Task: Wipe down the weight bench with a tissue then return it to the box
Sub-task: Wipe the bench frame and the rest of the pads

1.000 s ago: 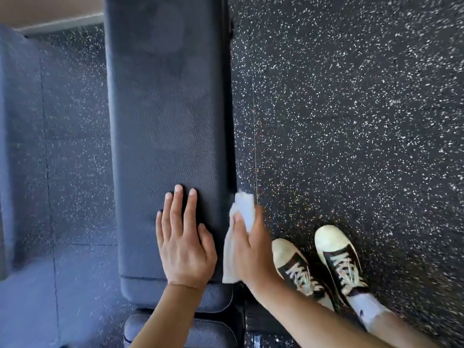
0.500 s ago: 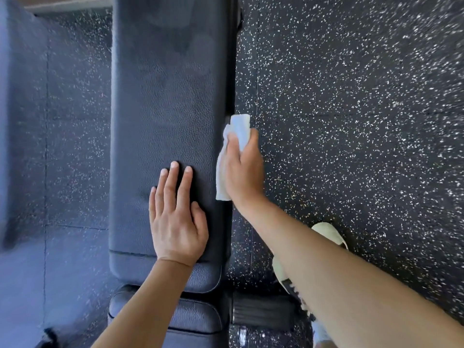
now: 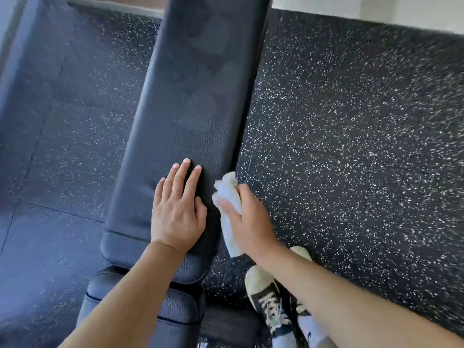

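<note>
The right hand (image 3: 247,219) is covering much of the crumpled tissue (image 3: 227,194), its fingers clamped on it against the weight bench (image 3: 190,116) pad's right side edge. The left hand (image 3: 177,209) is lying flat, fingers together, on the pad; speckled floor (image 3: 351,146) is lying open rightward.

Arms: both bare from the elbow down; no sleeve shows on either.
My left hand (image 3: 175,217): no ring, no glove; short, pale nails; a faint crease line crosses my wrist.
My right hand (image 3: 247,222): also without ring or glove; its nails are mostly hidden from me.
Wrists: I wear no watch and no band.
Shoes (image 3: 266,295): black canvas low sneakers with rounded cream toe caps, cream rubber edging and white laces crossed over the tongue.
Socks (image 3: 310,330): white, showing above the shoe collars.
Legs: only a bare strip above the socks, mostly out of view.
</note>
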Demonstrator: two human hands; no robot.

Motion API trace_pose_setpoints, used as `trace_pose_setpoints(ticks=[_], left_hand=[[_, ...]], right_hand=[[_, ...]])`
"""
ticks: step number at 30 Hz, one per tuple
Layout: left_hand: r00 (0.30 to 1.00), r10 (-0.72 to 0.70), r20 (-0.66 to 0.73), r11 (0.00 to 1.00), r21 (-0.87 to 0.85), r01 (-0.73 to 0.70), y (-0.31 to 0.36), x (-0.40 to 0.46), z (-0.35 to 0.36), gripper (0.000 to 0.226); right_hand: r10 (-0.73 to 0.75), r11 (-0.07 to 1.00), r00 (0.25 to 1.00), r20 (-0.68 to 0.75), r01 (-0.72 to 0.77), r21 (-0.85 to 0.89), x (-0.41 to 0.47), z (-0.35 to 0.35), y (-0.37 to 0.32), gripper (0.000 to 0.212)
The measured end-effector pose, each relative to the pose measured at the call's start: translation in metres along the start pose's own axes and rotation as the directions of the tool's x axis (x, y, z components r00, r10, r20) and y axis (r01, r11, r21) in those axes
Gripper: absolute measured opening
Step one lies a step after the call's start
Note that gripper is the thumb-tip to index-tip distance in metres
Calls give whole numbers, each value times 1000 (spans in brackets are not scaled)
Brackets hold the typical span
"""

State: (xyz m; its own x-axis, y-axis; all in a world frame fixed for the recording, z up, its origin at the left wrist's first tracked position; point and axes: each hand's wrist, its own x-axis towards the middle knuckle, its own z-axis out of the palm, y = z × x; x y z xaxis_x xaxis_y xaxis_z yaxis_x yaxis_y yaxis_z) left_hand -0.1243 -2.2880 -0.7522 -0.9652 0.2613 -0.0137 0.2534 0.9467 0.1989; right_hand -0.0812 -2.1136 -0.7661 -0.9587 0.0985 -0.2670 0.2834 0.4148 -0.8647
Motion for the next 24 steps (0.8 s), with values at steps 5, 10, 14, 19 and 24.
trace_pose_setpoints(ticks=[5,10,14,19,24], left_hand=[[995,-90,51,996,-6,90,-18,7,-18,58],[945,-325,-42,946,-26,324,-37,-28,-14,63],[891,-422,-166,904,-146,401,-37,-40,5,51],[884,-424,-196,903,-168,396,-43,-40,7,43],[880,-428,-207,900,-187,394,-40,-38,1,40]], right_hand=[[-151,962,980,-132,115,-247,133,-28,-44,26],[-345,688,917,198,391,-612,140,23,-86,32],[-432,659,794,428,602,-451,78,64,-92,24],[-620,338,518,589,854,-395,122,23,-83,15],[-538,450,760,364,624,-638,224,-26,-92,27]])
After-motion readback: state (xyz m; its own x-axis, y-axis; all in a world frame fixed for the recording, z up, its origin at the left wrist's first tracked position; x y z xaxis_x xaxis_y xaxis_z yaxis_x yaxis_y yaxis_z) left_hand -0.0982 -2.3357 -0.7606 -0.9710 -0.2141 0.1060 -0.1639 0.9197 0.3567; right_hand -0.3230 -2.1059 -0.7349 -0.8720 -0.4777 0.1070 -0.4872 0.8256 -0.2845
